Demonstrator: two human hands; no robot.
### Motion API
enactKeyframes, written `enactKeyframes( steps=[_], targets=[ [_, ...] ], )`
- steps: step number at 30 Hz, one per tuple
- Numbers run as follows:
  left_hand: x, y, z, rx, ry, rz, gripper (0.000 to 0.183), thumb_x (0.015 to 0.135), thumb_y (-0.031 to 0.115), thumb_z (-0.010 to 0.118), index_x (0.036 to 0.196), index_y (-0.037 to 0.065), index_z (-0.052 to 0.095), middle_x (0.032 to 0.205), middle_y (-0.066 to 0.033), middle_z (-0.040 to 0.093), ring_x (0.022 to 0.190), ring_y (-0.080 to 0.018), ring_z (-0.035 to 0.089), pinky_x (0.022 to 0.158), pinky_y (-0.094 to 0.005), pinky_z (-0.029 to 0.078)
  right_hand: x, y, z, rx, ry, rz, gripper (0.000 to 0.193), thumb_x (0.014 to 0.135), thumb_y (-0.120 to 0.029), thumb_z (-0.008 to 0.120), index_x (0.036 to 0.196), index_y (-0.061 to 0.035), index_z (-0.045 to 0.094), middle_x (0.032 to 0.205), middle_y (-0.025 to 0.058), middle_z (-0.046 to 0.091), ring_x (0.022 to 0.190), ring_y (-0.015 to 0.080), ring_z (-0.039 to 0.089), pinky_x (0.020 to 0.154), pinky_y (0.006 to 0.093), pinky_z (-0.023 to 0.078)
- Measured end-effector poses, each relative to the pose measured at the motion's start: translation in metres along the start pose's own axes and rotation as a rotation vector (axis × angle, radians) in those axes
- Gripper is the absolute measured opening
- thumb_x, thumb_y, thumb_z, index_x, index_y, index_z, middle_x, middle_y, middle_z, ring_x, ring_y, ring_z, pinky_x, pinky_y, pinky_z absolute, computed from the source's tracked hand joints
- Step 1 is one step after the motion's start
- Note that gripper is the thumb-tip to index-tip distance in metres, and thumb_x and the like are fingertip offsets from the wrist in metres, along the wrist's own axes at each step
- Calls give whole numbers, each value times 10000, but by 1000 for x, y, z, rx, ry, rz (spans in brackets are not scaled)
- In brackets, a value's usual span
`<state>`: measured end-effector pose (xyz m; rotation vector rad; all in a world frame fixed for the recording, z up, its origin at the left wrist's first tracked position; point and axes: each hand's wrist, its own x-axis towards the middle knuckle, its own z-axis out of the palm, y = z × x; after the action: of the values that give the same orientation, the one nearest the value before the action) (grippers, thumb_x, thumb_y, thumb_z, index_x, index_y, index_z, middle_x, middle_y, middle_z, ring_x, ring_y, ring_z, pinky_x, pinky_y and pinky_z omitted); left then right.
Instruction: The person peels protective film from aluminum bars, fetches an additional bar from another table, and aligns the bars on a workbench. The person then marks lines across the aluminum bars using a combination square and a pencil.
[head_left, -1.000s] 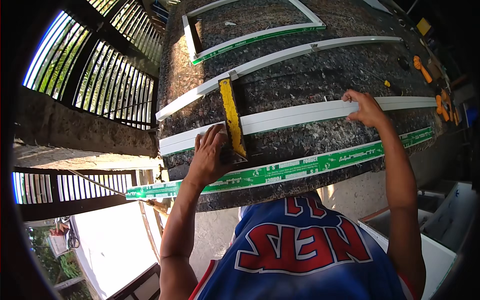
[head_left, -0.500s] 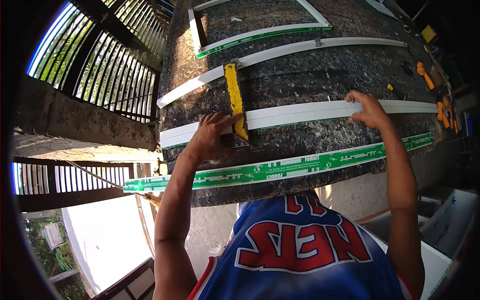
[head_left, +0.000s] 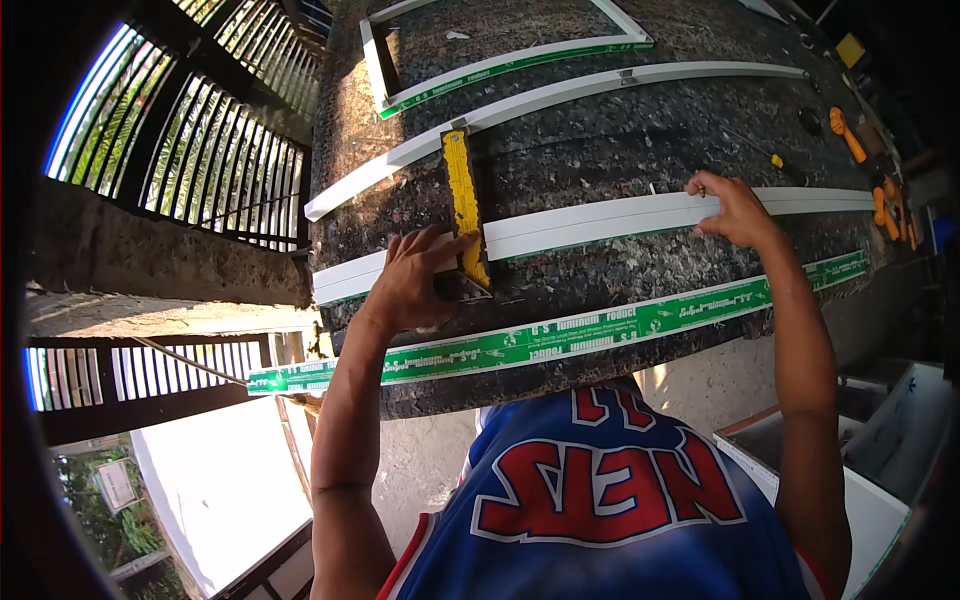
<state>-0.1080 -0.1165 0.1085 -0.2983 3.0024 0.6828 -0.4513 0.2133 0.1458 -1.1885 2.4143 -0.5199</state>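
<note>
— Since a moment ago, what has moved?

— Barely anything: my left hand (head_left: 418, 278) has slid a touch along the yellow square (head_left: 463, 205), and its fingers now spread wider over the black stock at the near end. My right hand (head_left: 735, 208) stays where it was.

— Count what lies on the bench, near to far.

— Nearest, one long strip with green printed film (head_left: 560, 335) along the near edge of the dark stone worktop (head_left: 620, 140). Next, one white profile (head_left: 600, 222), which both my hands are on. Beyond it, a second white profile (head_left: 560, 95) running slantwise. Farthest, one white frame (head_left: 500, 62) with a green edge. At the far right, orange-handled tools (head_left: 848, 135); I cannot count them surely.

— How are your hands set?

— Left lies flat and open, pressing the square across the profile, gripping nothing. Right has fingertips curled lightly over the profile's far edge, pinning it down.

— And the square?

— Crosswise on the profile, left of centre, blade pointing far.
</note>
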Motion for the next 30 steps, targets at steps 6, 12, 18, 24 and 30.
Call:
enactKeyframes(
  steps=[6, 12, 18, 24, 30],
  targets=[
    [4, -6, -2, 13, -19, 42, 1014, 544, 322, 926, 1460, 190, 512, 1476, -198, 451, 1357, -406, 426, 1145, -513, 315, 2, 9, 3, 29, -4, 0, 541, 628, 69, 811, 1106, -35, 578, 1022, 126, 700, 838, 147, 623, 682, 336, 500],
    [52, -64, -12, -305, 379, 17, 656, 837, 363, 745, 1421, 153, 535, 1363, -213, 536, 1352, -392, 422, 1097, -565, 347, 2, 2, -2, 1, -14, 42, 563, 620, 0, 871, 1102, -53, 585, 1088, 204, 707, 1086, 361, 670, 887, 412, 500],
    [111, -147, -9, 258, 468, -298, 474, 894, 331, 649, 1339, 173, 602, 1288, -147, 583, 1235, -378, 491, 1006, -552, 407, 2, -8, 0, -17, -21, 46, 561, 621, -7, 876, 1103, -59, 592, 1097, 201, 707, 1118, 376, 654, 909, 428, 498],
    [126, -168, -22, 232, 725, -366, 545, 840, 279, 694, 1335, 103, 546, 1229, -237, 567, 1156, -433, 539, 975, -509, 450, 6, -1, 5, 18, -18, -54, 555, 627, 4, 877, 1097, -58, 588, 1059, 198, 711, 1070, 353, 679, 864, 403, 511],
    [76, -51, -53, -256, 1, 108, 731, 723, 608, 804, 1201, 75, 655, 1410, -234, 521, 1328, -407, 478, 1055, -508, 443, -1, 7, -2, 20, -31, 140, 546, 645, 16, 862, 1097, -69, 567, 1058, 225, 701, 839, 294, 705, 762, 413, 499]
  ],
)
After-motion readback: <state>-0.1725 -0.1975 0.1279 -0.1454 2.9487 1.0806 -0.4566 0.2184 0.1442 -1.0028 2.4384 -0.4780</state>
